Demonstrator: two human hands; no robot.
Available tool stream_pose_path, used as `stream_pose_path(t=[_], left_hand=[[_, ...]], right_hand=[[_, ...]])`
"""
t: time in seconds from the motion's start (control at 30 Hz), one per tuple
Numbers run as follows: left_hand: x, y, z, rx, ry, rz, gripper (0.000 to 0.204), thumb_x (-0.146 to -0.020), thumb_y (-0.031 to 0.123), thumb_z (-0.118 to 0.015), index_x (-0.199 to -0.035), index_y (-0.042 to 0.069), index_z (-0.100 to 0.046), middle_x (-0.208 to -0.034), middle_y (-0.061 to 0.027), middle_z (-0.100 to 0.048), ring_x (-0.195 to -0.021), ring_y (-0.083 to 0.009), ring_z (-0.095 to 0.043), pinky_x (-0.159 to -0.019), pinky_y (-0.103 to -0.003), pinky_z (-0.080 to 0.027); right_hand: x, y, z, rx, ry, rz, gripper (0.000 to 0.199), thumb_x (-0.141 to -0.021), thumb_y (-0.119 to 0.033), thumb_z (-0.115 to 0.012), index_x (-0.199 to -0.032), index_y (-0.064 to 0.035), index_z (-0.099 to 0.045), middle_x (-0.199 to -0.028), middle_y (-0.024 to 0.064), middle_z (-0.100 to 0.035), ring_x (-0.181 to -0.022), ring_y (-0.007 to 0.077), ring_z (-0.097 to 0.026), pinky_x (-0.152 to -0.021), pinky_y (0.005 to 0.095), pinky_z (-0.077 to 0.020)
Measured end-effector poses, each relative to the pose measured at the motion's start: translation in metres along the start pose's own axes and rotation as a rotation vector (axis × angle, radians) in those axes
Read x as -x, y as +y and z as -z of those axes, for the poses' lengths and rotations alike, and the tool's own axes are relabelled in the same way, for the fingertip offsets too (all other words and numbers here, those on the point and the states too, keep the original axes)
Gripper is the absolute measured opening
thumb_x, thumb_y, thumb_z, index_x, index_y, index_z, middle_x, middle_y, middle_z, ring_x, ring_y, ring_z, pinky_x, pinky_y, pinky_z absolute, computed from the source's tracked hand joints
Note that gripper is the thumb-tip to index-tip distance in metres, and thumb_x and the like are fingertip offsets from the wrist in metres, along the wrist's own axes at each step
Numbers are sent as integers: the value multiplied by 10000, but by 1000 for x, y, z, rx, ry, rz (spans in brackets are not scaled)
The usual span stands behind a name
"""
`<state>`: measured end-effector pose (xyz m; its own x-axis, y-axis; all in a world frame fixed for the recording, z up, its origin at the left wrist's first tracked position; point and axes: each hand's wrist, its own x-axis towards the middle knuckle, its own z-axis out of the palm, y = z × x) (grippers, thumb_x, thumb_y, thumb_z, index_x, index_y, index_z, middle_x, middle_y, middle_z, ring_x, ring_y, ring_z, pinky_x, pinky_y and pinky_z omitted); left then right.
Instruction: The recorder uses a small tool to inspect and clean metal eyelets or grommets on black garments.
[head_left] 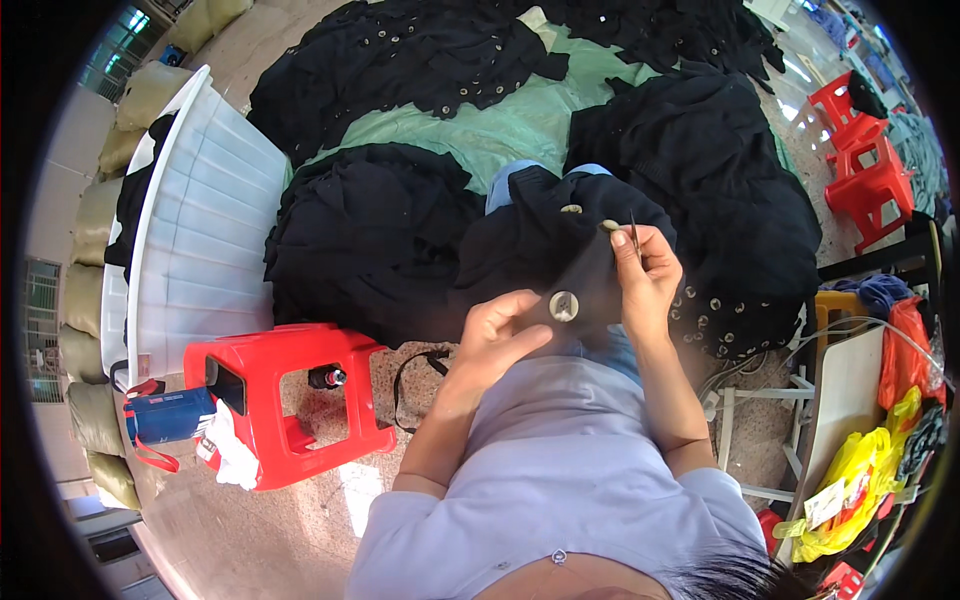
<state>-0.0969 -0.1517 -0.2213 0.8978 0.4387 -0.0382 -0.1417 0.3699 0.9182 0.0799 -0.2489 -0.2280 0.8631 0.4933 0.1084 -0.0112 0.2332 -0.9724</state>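
Observation:
A black knit garment [520, 235] with large pale buttons lies across my lap. My right hand [650, 270] is closed on a slim, dark pointed tool [634, 232], its tip rising above the fingers; whether it is a pair of snips is too small to tell. At those fingertips a pale button [611, 226] shows, with garment cloth stretched below. My left hand [498, 335] is open beside a round button [563, 306], thumb and index finger apart. Another button [571, 209] sits farther up the cloth.
Piles of black buttoned garments [375, 240] lie ahead on a green sheet [450, 140]. At left stand a white tub [225, 190] and a red stool [290, 345] beside a blue box [170, 415]. More red stools [870, 180] and yellow bags [860, 480] are at right.

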Motion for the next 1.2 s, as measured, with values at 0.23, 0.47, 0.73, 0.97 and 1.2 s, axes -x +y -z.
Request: stream_pose_path(t=[0.23, 0.47, 0.73, 0.97, 1.2], left_hand=[[-4, 9, -8, -40, 100, 15, 194, -890, 42, -685, -1071, -26, -661, -924, 5, -670, -808, -37, -586, -716, -193, -474], [-12, -24, -12, 83, 269, 1, 217, -896, 50, -681, -1102, -15, -657, -944, -8, -684, -797, -40, -603, -713, -191, -491], [-10, -22, -11, -20, 174, 40, 195, -901, 86, -687, -1067, -13, -657, -930, 9, -667, -810, -21, -568, -708, -188, -471], [-18, -28, -9, -301, 262, -218, 311, -854, 20, -697, -1159, 12, -637, -956, -25, -666, -865, -64, -591, -763, -215, -475], [-20, -23, 4, -151, 78, -78, 248, -900, 19, -632, -1142, -2, -684, -971, -20, -672, -882, -67, -589, -782, -214, -466]], right_hand=[[0, 2, -1, 183, -70, 70, 190, -909, -102, -685, -1057, -16, -605, -764, -59, -533, -673, 25, -433, -612, 191, -357], [27, 5, 19, 273, -200, 285, 275, -869, -28, -671, -1140, -12, -629, -865, 26, -588, -698, 67, -495, -654, 199, -404], [22, -2, 13, 454, -413, 573, 269, -727, 86, -662, -974, -20, -670, -820, 65, -604, -646, 159, -596, -575, 271, -474], [31, 18, 6, 180, -362, 169, 74, -878, -33, -685, -915, 5, -633, -843, 18, -564, -700, 68, -497, -627, 212, -389], [31, 22, 3, -23, -378, 72, 51, -898, -38, -671, -908, -5, -635, -862, 0, -554, -731, 59, -491, -656, 205, -384]])
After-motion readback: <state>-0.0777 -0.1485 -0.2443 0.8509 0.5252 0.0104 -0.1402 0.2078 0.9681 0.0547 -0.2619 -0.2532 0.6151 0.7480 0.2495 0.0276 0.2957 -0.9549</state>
